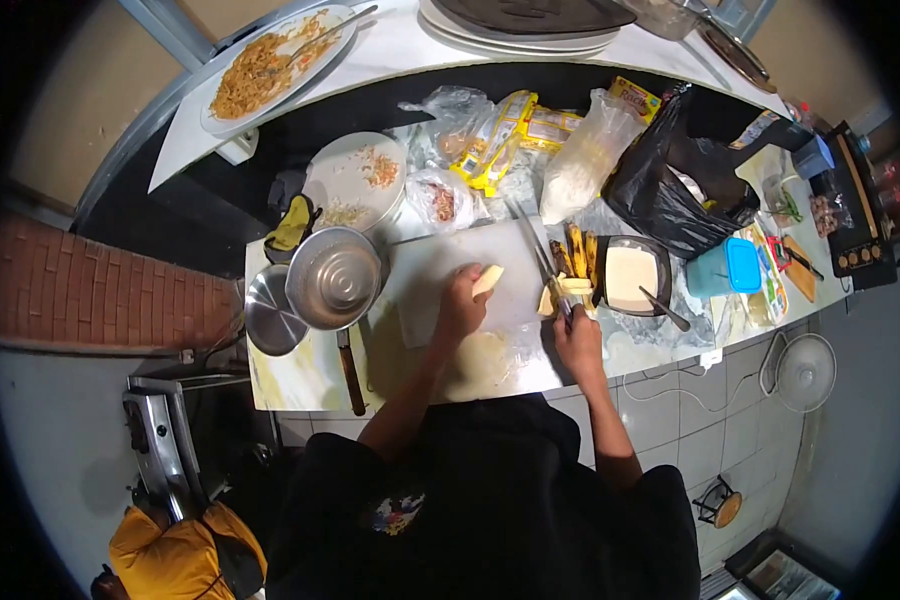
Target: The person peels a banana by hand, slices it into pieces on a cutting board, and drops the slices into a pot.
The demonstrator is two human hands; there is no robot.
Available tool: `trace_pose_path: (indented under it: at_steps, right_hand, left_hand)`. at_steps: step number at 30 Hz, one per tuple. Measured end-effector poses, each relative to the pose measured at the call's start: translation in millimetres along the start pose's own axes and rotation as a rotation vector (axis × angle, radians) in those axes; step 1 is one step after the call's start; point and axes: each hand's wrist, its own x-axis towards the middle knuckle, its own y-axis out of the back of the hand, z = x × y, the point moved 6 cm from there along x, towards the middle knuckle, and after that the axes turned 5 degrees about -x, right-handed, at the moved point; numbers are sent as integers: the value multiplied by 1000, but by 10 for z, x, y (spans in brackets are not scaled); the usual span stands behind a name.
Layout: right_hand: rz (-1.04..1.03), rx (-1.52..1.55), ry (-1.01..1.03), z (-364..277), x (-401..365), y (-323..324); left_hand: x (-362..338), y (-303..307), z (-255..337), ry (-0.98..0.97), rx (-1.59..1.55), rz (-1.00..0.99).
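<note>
My left hand grasps a banana over the middle of the board; my right hand grips a knife along the board's right edge.

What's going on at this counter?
A person is preparing food with bare hands. The left hand holds a pale yellow piece, perhaps peeled banana, over a white cutting board, and the right hand grips a long knife. More pale pieces lie by the right hand, near some yellow-and-dark banana-like fruit. To their right is a dark bowl of creamy liquid with a spoon in it.
</note>
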Motion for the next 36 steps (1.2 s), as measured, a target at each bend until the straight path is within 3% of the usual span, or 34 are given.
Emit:
trace_pose_path:
  at_steps: [1,4,6,8,10,14,16,20,22,27,34,36]
  right_hand:
    - [-25,150,11,-12,23,47]
    - [-21,378,131,17,91,83]
    - [-587,1084,-329,34,-17,-135]
    - [-636,1158,-434,-60,-35,-97]
    - [-700,1311,-517,42,-45,-314]
    - [-576,1091,-394,39,-45,-329]
    - [-525,1133,-324,10,-106,-437]
    - [-484,896,-256,63,-239,-544]
    - [-303,502,-123,106,-250,-468]
    - [-146,234,-146,234,-154,-153]
    - [-91,281,-72,316,-74,-24]
    - [-348,542,-270,358,-117,-106]
  left_hand:
    - [-31,-19,-102,93,-303,-57]
    - [-54,73,-71,232,-568,-152]
    - [-81,216,124,325,-599,-247]
    - [-136,198,152,422,-626,-354]
    - [-188,129,149,492,-924,-337]
    - [-57,1,50,469,-904,-398]
    - [-76,1,95,505,-955,-331]
    - [-82,-33,193,512,-1016,-316]
    - [-74,-70,305,370,-901,-512]
    - [-67,-197,285,413,-809,-560]
    - [12,-246,349,372,-744,-448]
    - [83,-259,306,322,-763,-483]
